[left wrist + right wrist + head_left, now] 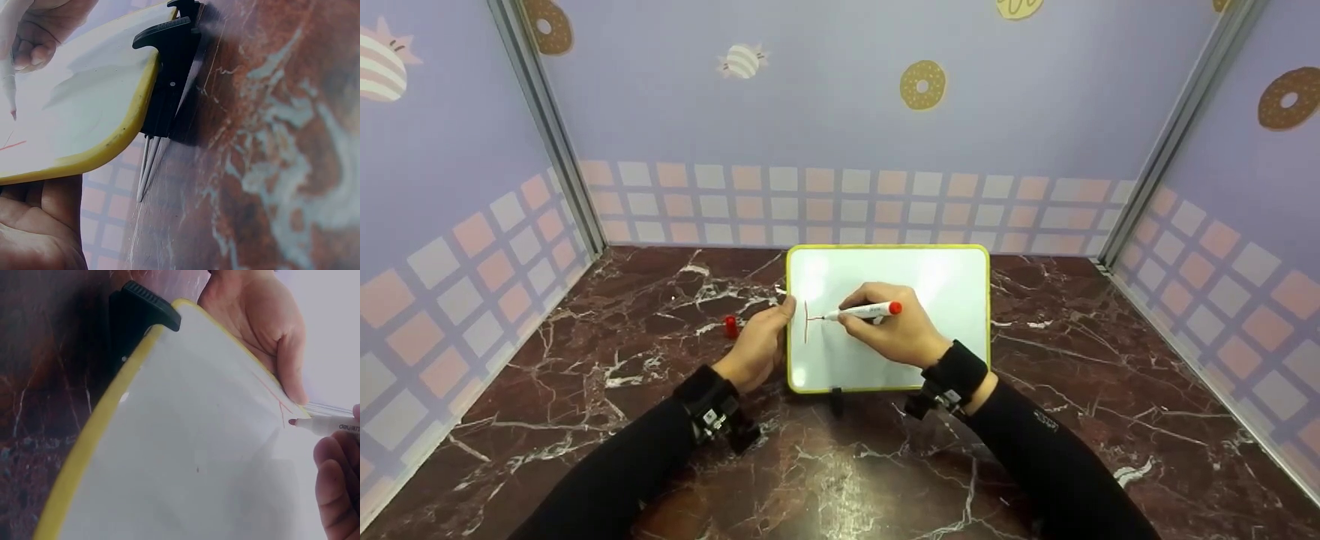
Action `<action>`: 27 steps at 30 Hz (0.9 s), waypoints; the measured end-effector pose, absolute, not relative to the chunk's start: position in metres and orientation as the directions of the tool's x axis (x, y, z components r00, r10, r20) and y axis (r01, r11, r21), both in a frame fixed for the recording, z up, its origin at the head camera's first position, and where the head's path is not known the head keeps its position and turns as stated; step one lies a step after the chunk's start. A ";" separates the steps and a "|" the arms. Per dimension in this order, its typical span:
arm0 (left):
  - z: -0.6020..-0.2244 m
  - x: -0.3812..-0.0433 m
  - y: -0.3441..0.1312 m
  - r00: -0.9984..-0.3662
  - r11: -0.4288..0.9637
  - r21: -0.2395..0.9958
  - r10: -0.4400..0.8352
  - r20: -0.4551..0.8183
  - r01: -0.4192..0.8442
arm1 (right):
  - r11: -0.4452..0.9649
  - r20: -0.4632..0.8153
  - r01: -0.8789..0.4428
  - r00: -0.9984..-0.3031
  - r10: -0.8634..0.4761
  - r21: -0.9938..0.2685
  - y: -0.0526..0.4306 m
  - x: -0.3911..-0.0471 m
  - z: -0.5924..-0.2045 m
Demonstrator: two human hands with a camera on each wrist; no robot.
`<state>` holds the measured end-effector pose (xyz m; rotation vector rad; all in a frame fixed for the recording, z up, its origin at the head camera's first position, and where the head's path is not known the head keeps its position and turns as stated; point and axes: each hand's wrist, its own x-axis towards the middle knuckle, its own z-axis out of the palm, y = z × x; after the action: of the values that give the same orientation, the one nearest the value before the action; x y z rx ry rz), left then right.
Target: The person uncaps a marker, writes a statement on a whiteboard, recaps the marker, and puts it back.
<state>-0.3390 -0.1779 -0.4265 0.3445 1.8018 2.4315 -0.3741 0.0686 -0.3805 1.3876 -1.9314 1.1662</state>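
A whiteboard (945, 274) with a yellow rim stands tilted back on the table, facing me. My left hand (757, 346) holds its left edge, the thumb at the front rim and the fingers (53, 197) behind. My right hand (901, 330) pinches a white marker (868, 310) with a red end, its tip close over the left part of the board. Near that tip, a tall red stroke (806, 330) and a short sideways one meet on the white surface. In the left wrist view, a black stand clip (169, 73) grips the lower rim.
A red marker cap (730, 326) stands on the dark red marbled table (607, 420), just left of my left hand. Thin metal legs (147, 169) extend behind the clip. Patterned panels (840, 112) close off the back and both sides.
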 end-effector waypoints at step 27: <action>-0.427 -0.340 -0.177 -0.974 -0.291 0.955 0.194 0.113 0.053 | 0.156 0.821 -0.945 -0.326 -0.468 -0.287 0.072 -0.379 -0.379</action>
<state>-0.3398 -0.1773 -0.4269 0.3181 1.8140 2.4345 -0.3794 0.0719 -0.3789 1.3409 -1.8748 1.0976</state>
